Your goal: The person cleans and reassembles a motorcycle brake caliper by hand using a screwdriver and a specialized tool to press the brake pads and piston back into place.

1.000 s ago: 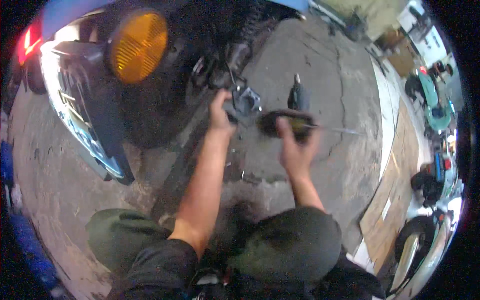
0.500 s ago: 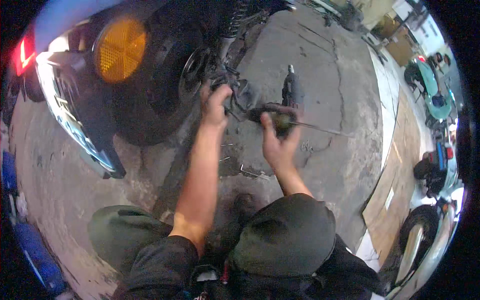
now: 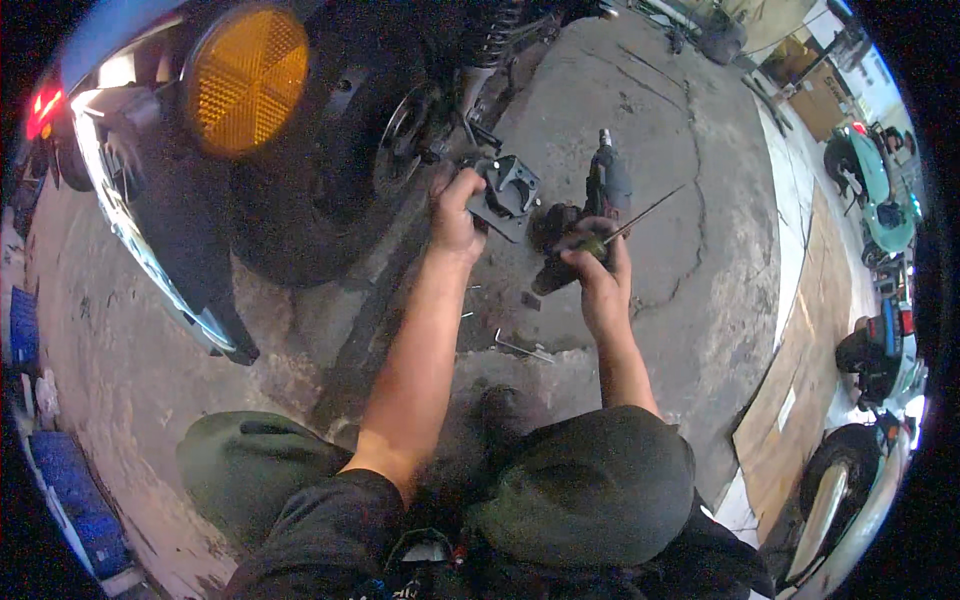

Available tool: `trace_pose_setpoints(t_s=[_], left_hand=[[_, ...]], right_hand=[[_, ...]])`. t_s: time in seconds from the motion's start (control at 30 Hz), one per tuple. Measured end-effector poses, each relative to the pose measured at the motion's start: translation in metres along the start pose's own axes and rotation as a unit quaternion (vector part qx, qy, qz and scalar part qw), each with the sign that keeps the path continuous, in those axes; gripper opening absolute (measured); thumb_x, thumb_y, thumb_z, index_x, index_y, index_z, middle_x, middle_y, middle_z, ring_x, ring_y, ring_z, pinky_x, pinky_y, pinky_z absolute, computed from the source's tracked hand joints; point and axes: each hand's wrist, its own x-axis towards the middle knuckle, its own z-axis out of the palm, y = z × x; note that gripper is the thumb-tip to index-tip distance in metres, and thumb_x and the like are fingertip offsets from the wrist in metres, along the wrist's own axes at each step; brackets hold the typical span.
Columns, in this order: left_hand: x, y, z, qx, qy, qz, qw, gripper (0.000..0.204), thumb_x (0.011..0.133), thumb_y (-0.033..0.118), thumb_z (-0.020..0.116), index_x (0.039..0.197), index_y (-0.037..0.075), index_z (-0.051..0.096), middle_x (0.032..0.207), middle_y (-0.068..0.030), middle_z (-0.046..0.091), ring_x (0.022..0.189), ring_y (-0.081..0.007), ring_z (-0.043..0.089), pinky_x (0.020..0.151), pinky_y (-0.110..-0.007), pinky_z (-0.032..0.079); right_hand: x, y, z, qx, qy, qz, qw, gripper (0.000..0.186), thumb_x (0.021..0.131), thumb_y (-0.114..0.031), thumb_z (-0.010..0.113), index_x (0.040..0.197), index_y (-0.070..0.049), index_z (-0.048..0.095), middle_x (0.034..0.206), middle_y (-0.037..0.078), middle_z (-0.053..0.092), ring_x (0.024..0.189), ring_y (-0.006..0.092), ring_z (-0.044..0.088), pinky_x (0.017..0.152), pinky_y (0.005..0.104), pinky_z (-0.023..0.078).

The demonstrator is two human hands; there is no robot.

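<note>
My left hand (image 3: 460, 215) is closed on a dark grey metal brake caliper (image 3: 514, 188) with an open gap in its middle, just right of the brake disc (image 3: 402, 140) of a scooter's wheel. In my right hand (image 3: 597, 265) is a screwdriver (image 3: 640, 216) with a yellowish handle, its thin shaft slanting up to the right and away from the caliper. Beneath and beyond that hand a dark power tool (image 3: 608, 180) with a socket tip lies on the floor; my fingers partly hide it. A small dark flat piece (image 3: 531, 300) rests on the concrete below.
An L-shaped hex key (image 3: 522, 346) lies before my knees. The tyre (image 3: 300, 220), orange reflector (image 3: 250, 80) and chrome-edged bodywork (image 3: 140, 240) stand at left. Flattened cardboard (image 3: 780, 420) covers the floor at right, with parked scooters (image 3: 880, 200) beyond.
My left hand has brought the caliper slightly right, where its gap shows clearly. The screwdriver's tip has swung upward in my right hand. A small dark piece now shows on the floor.
</note>
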Motion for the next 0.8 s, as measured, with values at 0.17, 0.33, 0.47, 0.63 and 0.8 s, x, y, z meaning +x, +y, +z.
trace_pose_setpoints(t_s=[0.17,0.33,0.47,0.63,0.8], left_hand=[[0.001,0.006,-0.005,-0.02,0.005,-0.042,0.999,0.017,0.07,0.012,0.053,0.087,0.008,0.055,0.083,-0.0039,0.058,0.078,-0.0176,0.057,0.072,-0.032,0.047],[0.005,0.003,-0.007,-0.068,0.01,-0.076,0.995,0.033,0.07,0.026,0.052,0.093,0.003,0.057,0.091,-0.0098,0.061,0.085,-0.0253,0.057,0.081,-0.037,0.046],[-0.001,0.015,0.008,-0.066,0.002,-0.083,0.994,0.029,0.071,0.022,0.051,0.091,0.003,0.058,0.09,-0.01,0.061,0.084,-0.0254,0.058,0.081,-0.037,0.047],[-0.003,0.016,0.009,-0.091,0.009,-0.092,0.992,0.022,0.072,0.019,0.051,0.085,0.003,0.058,0.084,-0.0089,0.061,0.081,-0.0231,0.059,0.078,-0.036,0.048],[0.002,0.033,0.029,-0.055,0.038,-0.06,0.996,0.012,0.071,0.017,0.055,0.077,0.007,0.057,0.079,-0.0048,0.058,0.075,-0.0196,0.057,0.073,-0.035,0.047]], right_hand=[[0.0,-0.001,0.01,-0.082,-0.019,0.051,0.995,0.029,0.083,-0.01,0.056,0.109,0.0,0.048,0.09,0.007,0.058,0.082,0.0141,0.055,0.072,0.0265,0.045],[-0.011,0.0,0.008,-0.061,-0.031,0.023,0.997,0.029,0.085,-0.014,0.058,0.109,-0.001,0.048,0.092,0.006,0.057,0.084,0.0136,0.052,0.075,0.0265,0.043],[-0.01,-0.018,0.0,-0.111,0.059,-0.096,0.987,0.032,0.085,-0.017,0.066,0.109,-0.004,0.05,0.098,0.005,0.056,0.091,0.0154,0.05,0.082,0.0275,0.041],[-0.003,-0.052,0.034,0.012,0.175,-0.254,0.951,0.042,0.088,-0.02,0.06,0.121,0.002,0.044,0.114,0.016,0.054,0.102,0.0253,0.052,0.091,0.0366,0.04],[0.012,-0.045,0.024,-0.143,0.233,-0.245,0.93,0.03,0.087,-0.016,0.061,0.11,-0.004,0.045,0.111,0.014,0.052,0.101,0.0215,0.05,0.091,0.0344,0.039]])
